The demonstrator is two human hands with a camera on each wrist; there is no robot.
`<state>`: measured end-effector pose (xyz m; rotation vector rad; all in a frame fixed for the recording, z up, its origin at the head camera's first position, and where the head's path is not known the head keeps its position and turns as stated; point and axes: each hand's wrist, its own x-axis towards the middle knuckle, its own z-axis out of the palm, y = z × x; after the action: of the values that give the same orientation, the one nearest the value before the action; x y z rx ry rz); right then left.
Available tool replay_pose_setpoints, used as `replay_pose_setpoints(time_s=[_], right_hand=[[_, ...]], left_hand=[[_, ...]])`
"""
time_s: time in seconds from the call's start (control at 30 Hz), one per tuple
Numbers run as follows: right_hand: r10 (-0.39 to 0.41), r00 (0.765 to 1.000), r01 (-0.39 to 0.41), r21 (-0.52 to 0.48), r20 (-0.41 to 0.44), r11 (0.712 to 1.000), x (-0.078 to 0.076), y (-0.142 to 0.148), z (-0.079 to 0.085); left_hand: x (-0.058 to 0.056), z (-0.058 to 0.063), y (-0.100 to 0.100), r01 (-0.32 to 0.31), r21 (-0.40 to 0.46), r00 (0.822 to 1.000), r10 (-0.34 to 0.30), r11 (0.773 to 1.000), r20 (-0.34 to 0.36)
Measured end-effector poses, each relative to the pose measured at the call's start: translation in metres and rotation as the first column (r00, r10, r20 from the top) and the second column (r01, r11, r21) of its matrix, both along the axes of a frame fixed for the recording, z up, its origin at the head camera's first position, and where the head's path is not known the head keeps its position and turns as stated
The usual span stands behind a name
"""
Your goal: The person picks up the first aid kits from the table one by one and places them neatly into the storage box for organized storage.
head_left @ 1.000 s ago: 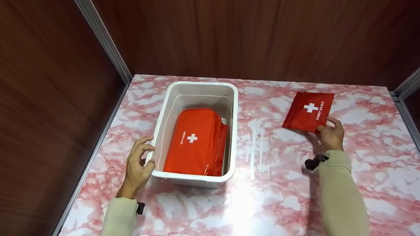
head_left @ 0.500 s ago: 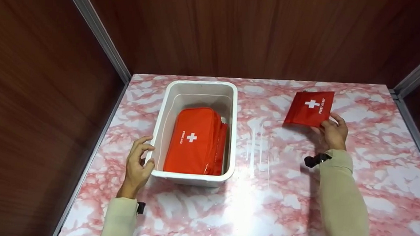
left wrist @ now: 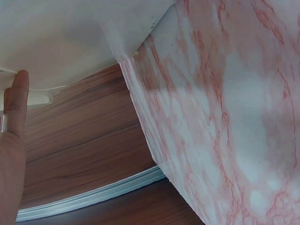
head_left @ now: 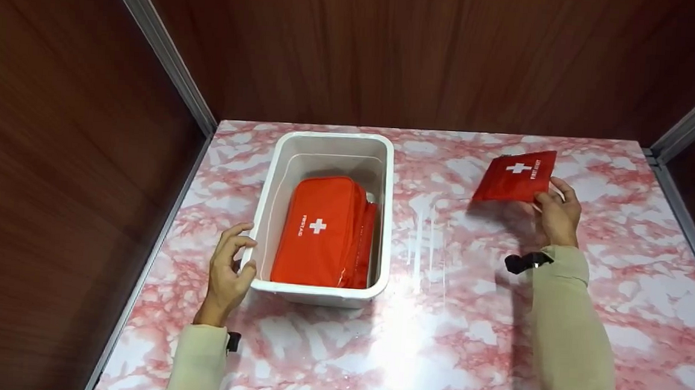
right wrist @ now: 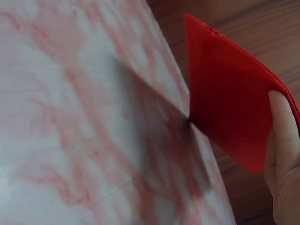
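Observation:
My right hand (head_left: 559,213) pinches the near right corner of a flat red first aid pouch (head_left: 514,182) with a white cross. In the right wrist view the pouch (right wrist: 229,98) is tilted up, one corner low at the table, its shadow spread below. At the left, my left hand (head_left: 229,272) grips the rim of a white plastic bin (head_left: 386,221), thumb and fingers on its left side near the front corner. A padded red first aid bag (head_left: 314,241) lies inside the bin. Beside it, partly hidden, is another red item (head_left: 366,244) against the right wall.
The bin stands on a pink and white marbled table (head_left: 453,346). Brown wood-grain panels (head_left: 392,53) with metal corner strips (head_left: 163,51) enclose the back and sides. Pale streaks (head_left: 429,242) mark the table between bin and pouch.
My right hand has lifted its side of the pouch and shifted slightly right and away, so the pouch tilts more steeply. My left hand stays on the bin's rim.

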<state>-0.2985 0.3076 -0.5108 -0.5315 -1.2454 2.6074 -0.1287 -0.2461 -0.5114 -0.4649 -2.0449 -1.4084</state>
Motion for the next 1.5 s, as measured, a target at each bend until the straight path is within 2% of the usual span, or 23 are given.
replay_pose_setpoints(time_s=[0.17, 0.23, 0.27, 0.37, 0.47, 0.63, 0.97, 1.17, 1.5], right_hand=[[0.019, 1.000, -0.018, 0.050, -0.020, 0.999, 0.002, -0.002, 0.009], [0.041, 0.998, -0.041, 0.011, -0.045, 0.999, 0.003, -0.003, 0.013], [0.049, 0.997, -0.050, -0.010, -0.061, 0.999, 0.004, -0.004, 0.015], [0.067, 0.991, -0.075, -0.067, -0.113, 0.995, 0.005, -0.008, 0.020], [0.075, 0.983, -0.092, -0.097, -0.166, 0.991, 0.007, -0.013, 0.024], [0.092, 0.966, -0.119, -0.101, -0.243, 0.988, 0.011, -0.022, 0.031], [0.117, 0.943, -0.152, -0.094, -0.311, 0.984, 0.024, -0.039, 0.044], [0.125, 0.929, -0.165, -0.088, -0.349, 0.982, 0.034, -0.048, 0.056], [0.136, 0.910, -0.182, -0.083, -0.392, 0.980, 0.046, -0.065, 0.069]], left_hand=[[0.007, 0.018, 0.008, 0.001, 0.001, 1.000, -0.001, 1.000, 0.000], [0.010, 0.026, 0.011, 0.003, 0.004, 1.000, -0.003, 1.000, 0.005], [0.010, 0.027, 0.011, 0.004, 0.007, 1.000, -0.004, 1.000, 0.008], [0.008, 0.019, 0.007, -0.002, 0.011, 1.000, 0.002, 1.000, 0.007], [0.004, 0.005, 0.000, -0.011, 0.008, 1.000, 0.011, 1.000, 0.003], [0.003, -0.003, -0.005, -0.011, 0.006, 1.000, 0.011, 1.000, -0.002], [0.006, 0.002, 0.000, -0.025, 0.005, 1.000, 0.025, 1.000, 0.005], [0.003, 0.003, 0.003, -0.022, 0.006, 1.000, 0.022, 1.000, 0.011], [-0.001, -0.004, -0.001, 0.001, 0.011, 1.000, -0.001, 1.000, 0.000]])
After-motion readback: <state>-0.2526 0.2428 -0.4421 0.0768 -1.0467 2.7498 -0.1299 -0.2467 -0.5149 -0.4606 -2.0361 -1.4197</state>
